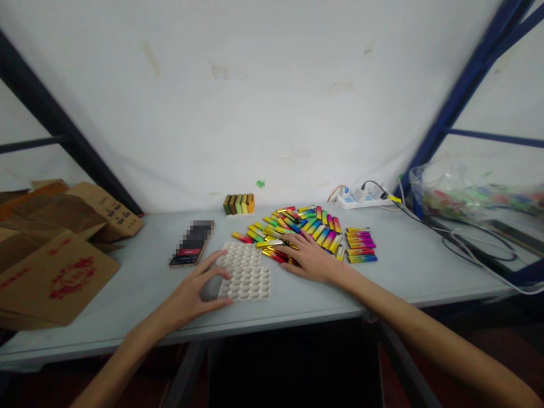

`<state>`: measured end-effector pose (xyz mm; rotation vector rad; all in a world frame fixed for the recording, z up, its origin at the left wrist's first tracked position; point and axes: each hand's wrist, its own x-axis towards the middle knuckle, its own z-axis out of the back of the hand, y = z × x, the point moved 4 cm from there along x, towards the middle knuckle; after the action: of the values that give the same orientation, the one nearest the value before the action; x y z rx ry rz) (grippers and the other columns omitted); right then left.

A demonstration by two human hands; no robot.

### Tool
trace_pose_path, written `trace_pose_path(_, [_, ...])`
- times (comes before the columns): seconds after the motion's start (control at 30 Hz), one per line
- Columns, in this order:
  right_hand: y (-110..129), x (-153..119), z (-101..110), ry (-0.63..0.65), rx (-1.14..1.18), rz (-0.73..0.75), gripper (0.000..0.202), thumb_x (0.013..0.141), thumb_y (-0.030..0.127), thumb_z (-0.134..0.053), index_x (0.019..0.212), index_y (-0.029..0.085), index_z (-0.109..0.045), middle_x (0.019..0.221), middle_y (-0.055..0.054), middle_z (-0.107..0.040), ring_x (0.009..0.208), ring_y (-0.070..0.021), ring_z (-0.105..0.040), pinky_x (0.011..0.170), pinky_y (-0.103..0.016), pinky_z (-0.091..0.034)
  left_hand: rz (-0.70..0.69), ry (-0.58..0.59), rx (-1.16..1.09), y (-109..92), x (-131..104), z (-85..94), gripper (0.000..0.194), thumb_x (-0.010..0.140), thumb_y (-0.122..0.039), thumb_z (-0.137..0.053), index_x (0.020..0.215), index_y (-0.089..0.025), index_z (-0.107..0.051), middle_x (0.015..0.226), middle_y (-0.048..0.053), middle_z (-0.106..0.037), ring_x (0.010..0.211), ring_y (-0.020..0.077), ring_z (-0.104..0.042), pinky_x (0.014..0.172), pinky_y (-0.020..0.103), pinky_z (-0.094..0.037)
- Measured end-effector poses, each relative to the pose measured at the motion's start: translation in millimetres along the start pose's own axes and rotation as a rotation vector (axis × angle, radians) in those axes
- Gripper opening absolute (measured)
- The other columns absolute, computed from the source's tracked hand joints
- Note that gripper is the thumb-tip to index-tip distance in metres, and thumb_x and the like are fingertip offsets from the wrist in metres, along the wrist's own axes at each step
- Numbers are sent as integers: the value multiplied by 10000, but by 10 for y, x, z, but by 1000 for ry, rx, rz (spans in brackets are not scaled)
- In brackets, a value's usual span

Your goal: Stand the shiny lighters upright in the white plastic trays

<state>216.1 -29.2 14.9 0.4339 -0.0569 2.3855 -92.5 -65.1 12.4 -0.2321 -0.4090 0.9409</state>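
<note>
Two white trays with rows of round hollows, a rear tray [244, 255] and a front tray [250, 283], lie against each other on the table. My left hand [193, 292] is at their left edge, thumb and fingers spread, fingertips at the tray edges. A loose pile of shiny multicoloured lighters [317, 228] lies to the right. On its near side rests my right hand [310, 258], palm down with fingers stretched over several lighters. The hand hides part of the pile; I see nothing clearly gripped.
A row of lighters [360, 245] lies right of the pile. An upright block of lighters [239, 204] stands near the wall. A phone [191, 243] and cardboard boxes [59, 272] are leftward. A power strip [363, 198], cables and a plastic bag [459, 190] are at right.
</note>
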Motion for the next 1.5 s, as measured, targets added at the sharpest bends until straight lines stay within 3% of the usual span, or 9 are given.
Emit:
trace_pose_path(0.17, [-135, 42, 19, -80, 42, -19, 506, 1034, 511, -480, 1444, 227, -564, 1518, -166, -491, 1439, -311, -424, 1199, -577, -341, -5, 6, 18, 7, 40, -75, 448, 801, -620, -743, 1044, -247, -695, 1551, 93, -528, 1484, 346, -420, 1201, 546, -385])
trace_pose_path(0.33, [-348, -113, 196, -191, 68, -136, 537, 1032, 540, -470, 1479, 246, -514, 1505, -152, -498, 1415, -307, -447, 1166, -551, -393, -31, -74, 16, -8, -16, -89, 419, 810, -595, -747, 1022, -238, -691, 1411, 98, -650, 1425, 335, -498, 1181, 537, -430])
trace_pose_path(0.53, [-979, -898, 398, -189, -64, -513, 624, 1012, 636, -395, 1488, 250, -514, 1499, -196, -484, 1367, -375, -489, 1126, -622, -390, -58, -86, 90, -86, -94, 7, 403, 747, -588, -798, 901, -241, -665, 1282, 103, -673, 1307, 334, -576, 1139, 512, -473])
trace_pose_path(0.63, [-1228, -1343, 305, -134, -142, -700, 670, 991, 689, -360, 1499, 277, -508, 1544, -196, -447, 1412, -410, -442, 1108, -669, -378, -48, -60, 87, -125, -97, 23, 399, 748, -592, -790, 884, -243, -654, 1298, 95, -637, 1274, 325, -590, 1121, 481, -491])
trace_pose_path(0.73, [-1276, -1522, 140, -85, -139, -737, 676, 996, 689, -331, 1515, 285, -486, 1564, -184, -438, 1425, -403, -433, 1104, -692, -366, -48, -39, 82, -165, -92, 1, 397, 752, -589, -786, 879, -241, -643, 1322, 101, -614, 1271, 337, -589, 1115, 497, -492])
trace_pose_path(0.87, [-1241, -1357, 10, -161, -72, -687, 660, 1012, 651, -327, 1485, 233, -519, 1512, -200, -477, 1410, -370, -452, 1124, -639, -381, -71, -28, 66, -236, -65, -37, 390, 755, -571, -787, 921, -247, -648, 1323, 100, -612, 1316, 345, -552, 1118, 503, -487])
trace_pose_path(1.1, [-1280, -932, -30, -320, 124, -677, 619, 1018, 616, -356, 1366, 169, -605, 1437, -207, -513, 1368, -334, -489, 1155, -547, -402, -98, 14, 42, -330, 140, -100, 373, 774, -569, -782, 916, -248, -658, 1320, 97, -604, 1354, 338, -507, 1152, 516, -443])
trace_pose_path(1.37, [-1181, -514, 59, -439, 247, -562, 509, 1023, 580, -395, 1206, 195, -672, 1286, -165, -605, 1299, -297, -531, 1153, -519, -407, -80, 10, -15, -327, 289, -127, 381, 751, -563, -808, 930, -248, -690, 1329, 95, -607, 1337, 332, -528, 1172, 512, -421])
trace_pose_path(1.5, [-1027, -447, 238, -499, 257, -540, 480, 1025, 561, -400, 1201, 208, -673, 1297, -161, -597, 1280, -311, -546, 1143, -538, -413, -75, 4, -25, -320, 250, -127, 366, 774, -547, -795, 974, -256, -698, 1359, 98, -605, 1373, 339, -508, 1186, 529, -407])
